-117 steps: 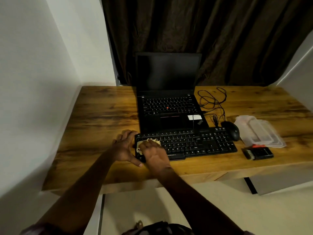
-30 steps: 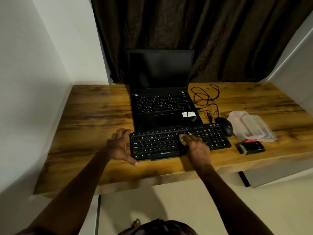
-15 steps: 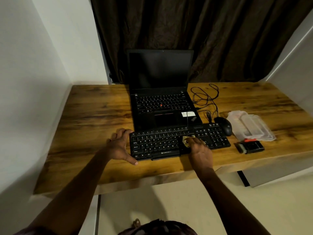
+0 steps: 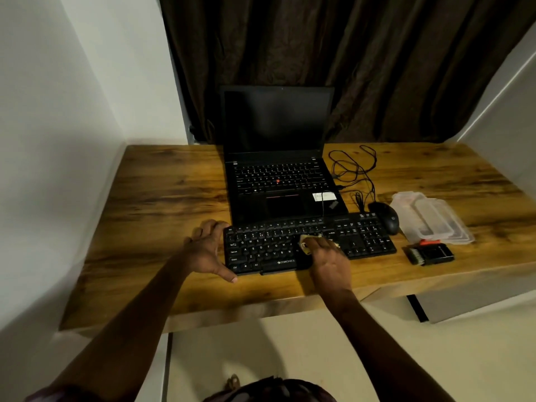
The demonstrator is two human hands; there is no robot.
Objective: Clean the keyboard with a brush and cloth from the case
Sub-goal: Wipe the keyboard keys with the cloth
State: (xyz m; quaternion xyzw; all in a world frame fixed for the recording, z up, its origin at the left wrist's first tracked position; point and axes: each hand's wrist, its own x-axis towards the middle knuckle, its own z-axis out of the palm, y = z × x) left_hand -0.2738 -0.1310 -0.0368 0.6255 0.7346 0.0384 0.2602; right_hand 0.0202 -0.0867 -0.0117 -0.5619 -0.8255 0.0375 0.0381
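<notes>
A black keyboard (image 4: pixel 359 236) lies along the front of the wooden desk (image 4: pixel 162 198). My right hand (image 4: pixel 329 261) presses a small pale cloth (image 4: pixel 306 242) onto the keys near the keyboard's middle; most of the cloth is hidden under the fingers. My left hand (image 4: pixel 206 250) rests against the keyboard's left end, fingers spread, thumb along the front edge. The clear plastic case (image 4: pixel 432 217) lies open at the right. A black brush (image 4: pixel 430 253) with an orange part lies just in front of the case.
An open black laptop (image 4: pixel 278 169) stands right behind the keyboard. A black mouse (image 4: pixel 387 217) and tangled cables (image 4: pixel 353 172) lie to its right. White walls close in on both sides, and a dark curtain hangs behind the desk.
My right hand with the cloth has slid left across the keys from the right part toward the middle, after earlier wiping the left end. My left hand has stayed at the left end.
</notes>
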